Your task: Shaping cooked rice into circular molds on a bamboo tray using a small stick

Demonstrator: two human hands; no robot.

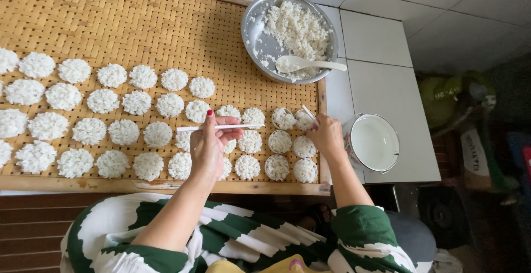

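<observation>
My left hand (pixel 210 146) holds a thin white stick (pixel 238 126) level above the rice cakes. My right hand (pixel 327 136) grips a second white stick (pixel 308 112) and pokes it at a rice-filled ring mould (pixel 304 120) near the tray's right edge. Several round ring moulds (pixel 280 141) packed with white rice sit in front of my hands. Rows of round white rice cakes (pixel 123 132) cover the woven bamboo tray (pixel 127 24) to the left.
A metal bowl (pixel 255 27) of cooked rice with a white spoon (pixel 310 64) rests on the tray's far right corner. A white enamel pot (pixel 375 143) of liquid stands on the white tiled counter (pixel 381 40) right of my right hand.
</observation>
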